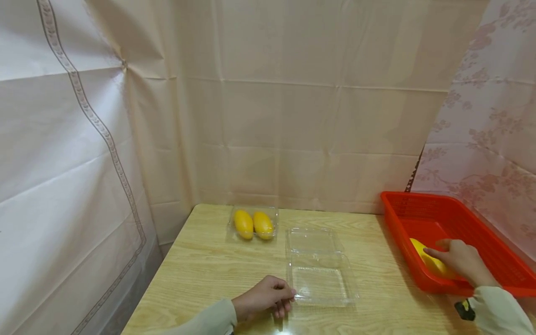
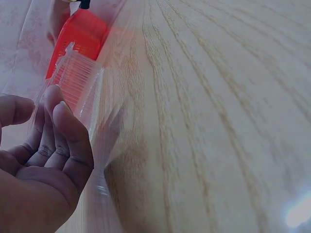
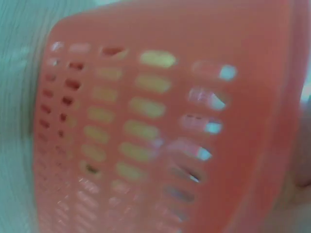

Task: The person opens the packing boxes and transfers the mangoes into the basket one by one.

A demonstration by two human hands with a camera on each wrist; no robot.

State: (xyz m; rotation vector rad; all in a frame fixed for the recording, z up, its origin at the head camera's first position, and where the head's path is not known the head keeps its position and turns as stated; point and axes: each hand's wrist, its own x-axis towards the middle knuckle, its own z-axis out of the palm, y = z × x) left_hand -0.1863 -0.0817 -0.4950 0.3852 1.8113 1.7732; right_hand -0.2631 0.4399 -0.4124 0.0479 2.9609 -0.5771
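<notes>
My left hand pinches the near-left corner of a clear plastic clamshell box, which lies open on the table with its lid folded back. In the left wrist view, the thumb and fingers are at the box's edge. Inside a red plastic basket, my right hand grips a yellow mango. The thumb lies across this fruit; the other fingertips are partly hidden. The right wrist view is blurred and mostly shows the basket's slotted wall, with yellow showing through the slots.
Two yellow mangoes sit side by side in another clear box at the back of the wooden table. Beige cloth hangs behind the table, with more cloth at both sides. The basket stands at the table's right edge.
</notes>
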